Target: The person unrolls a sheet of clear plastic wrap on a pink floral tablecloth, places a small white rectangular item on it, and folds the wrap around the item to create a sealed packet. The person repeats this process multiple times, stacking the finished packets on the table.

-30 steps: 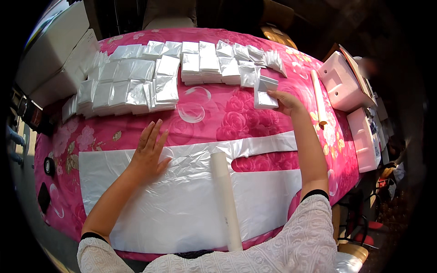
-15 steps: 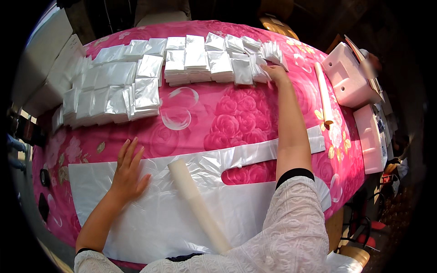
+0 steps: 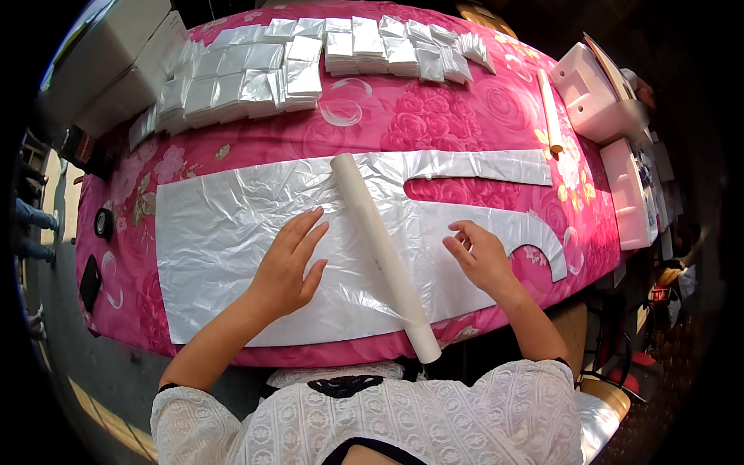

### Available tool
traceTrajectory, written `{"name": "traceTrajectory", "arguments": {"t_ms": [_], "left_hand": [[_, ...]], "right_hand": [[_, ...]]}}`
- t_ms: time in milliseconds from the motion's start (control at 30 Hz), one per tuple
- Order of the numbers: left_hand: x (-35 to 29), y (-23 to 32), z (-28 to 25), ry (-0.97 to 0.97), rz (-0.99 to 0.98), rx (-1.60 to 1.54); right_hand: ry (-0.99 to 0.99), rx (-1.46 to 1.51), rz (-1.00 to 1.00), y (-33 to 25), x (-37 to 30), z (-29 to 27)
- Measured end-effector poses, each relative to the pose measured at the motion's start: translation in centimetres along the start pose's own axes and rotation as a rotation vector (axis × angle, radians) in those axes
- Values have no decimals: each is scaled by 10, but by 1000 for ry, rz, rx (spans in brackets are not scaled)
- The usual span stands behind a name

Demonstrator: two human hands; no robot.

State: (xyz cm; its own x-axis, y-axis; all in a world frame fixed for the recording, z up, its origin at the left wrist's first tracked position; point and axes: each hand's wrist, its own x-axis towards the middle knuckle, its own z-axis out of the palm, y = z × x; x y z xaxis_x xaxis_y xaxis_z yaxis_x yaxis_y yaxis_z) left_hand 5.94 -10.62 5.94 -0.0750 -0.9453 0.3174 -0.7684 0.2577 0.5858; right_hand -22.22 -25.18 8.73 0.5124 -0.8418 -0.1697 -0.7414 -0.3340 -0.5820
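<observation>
Head view: white tube [image 3: 385, 260] lies slantwise across a flat plastic bag [image 3: 232, 232], presumably weighting it; strip beneath hidden. From where I stand, left of the tube: left hand [image 3: 288, 267], grip wide, empty. Right of the tube: right hand [image 3: 482, 257], grip loosely half-curled, apparently empty, palm hidden. Contact with plastic: cannot tell. Beyond the tube: folded packets [image 3: 263, 58], probably stacked for compactness; leftmost indistinct. Far counter [image 3: 511, 116] edge partly cut off.

The plastic sheet [image 3: 225, 240] looks glossy and crinkled, the tube [image 3: 384, 252] smooth and matt, the packets [image 3: 260, 85] shiny.
</observation>
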Motion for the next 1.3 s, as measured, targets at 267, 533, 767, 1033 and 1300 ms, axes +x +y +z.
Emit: {"name": "traceTrajectory", "arguments": {"t_ms": [267,533,767,1033,1300], "left_hand": [[-25,47,83,75,-83,-65],[-22,45,115,-64,-84,107],[-20,41,124,-110,-56,256],[-14,46,124,-144,-19,308],[-16,45,119,-179,-52,321]], "right_hand": [[-192,-172,164,-25,-143,78],[-110,15,134,-16,-166,92],[-205,120,144,-10,-168,89],[-136,367,10,6,-44,65],[-129,1512,342,-2,122,77]]}}
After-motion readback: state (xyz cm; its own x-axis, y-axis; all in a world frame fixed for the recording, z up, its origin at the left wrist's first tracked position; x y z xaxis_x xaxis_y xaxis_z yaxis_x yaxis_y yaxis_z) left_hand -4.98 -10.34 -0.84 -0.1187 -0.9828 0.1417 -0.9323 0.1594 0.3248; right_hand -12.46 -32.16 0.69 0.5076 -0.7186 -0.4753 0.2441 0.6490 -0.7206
